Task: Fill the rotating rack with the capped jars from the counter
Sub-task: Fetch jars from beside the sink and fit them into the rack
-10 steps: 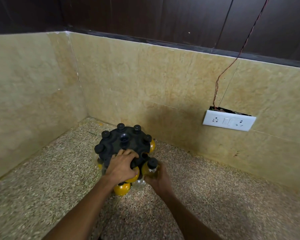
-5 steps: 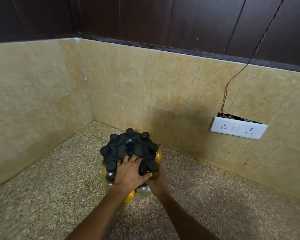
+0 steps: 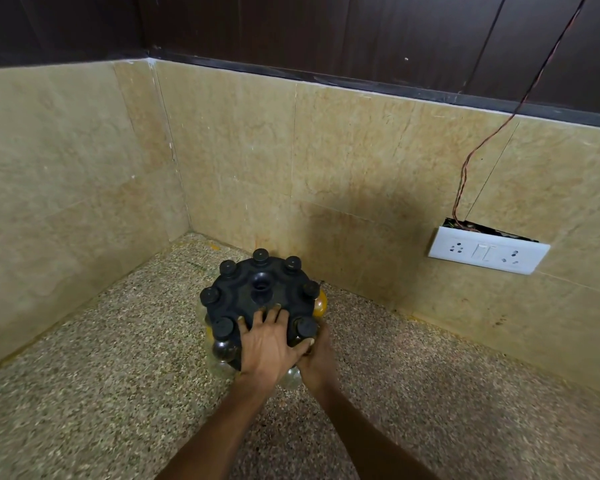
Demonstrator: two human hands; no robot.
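Note:
The black rotating rack point(image 3: 257, 299) stands on the speckled counter point(image 3: 118, 393) near the corner. Several jars with black caps hang around its rim, some with yellow contents point(image 3: 320, 303). My left hand point(image 3: 267, 344) lies flat on the rack's near top, fingers spread. My right hand point(image 3: 317, 358) is at the rack's near right side, wrapped around a black-capped jar point(image 3: 305, 330) that sits in a rim slot. The jar's body is mostly hidden by both hands.
Beige tiled walls meet in a corner behind the rack. A white socket and switch plate point(image 3: 487, 250) hangs on the right wall with a red wire point(image 3: 482, 147) running up from it. Dark wood panels sit above the tiles.
My right hand has pushed the capped jar in from beside the rack to its rim slot. My left hand slid flatter onto the rack top. The view shifted slightly.

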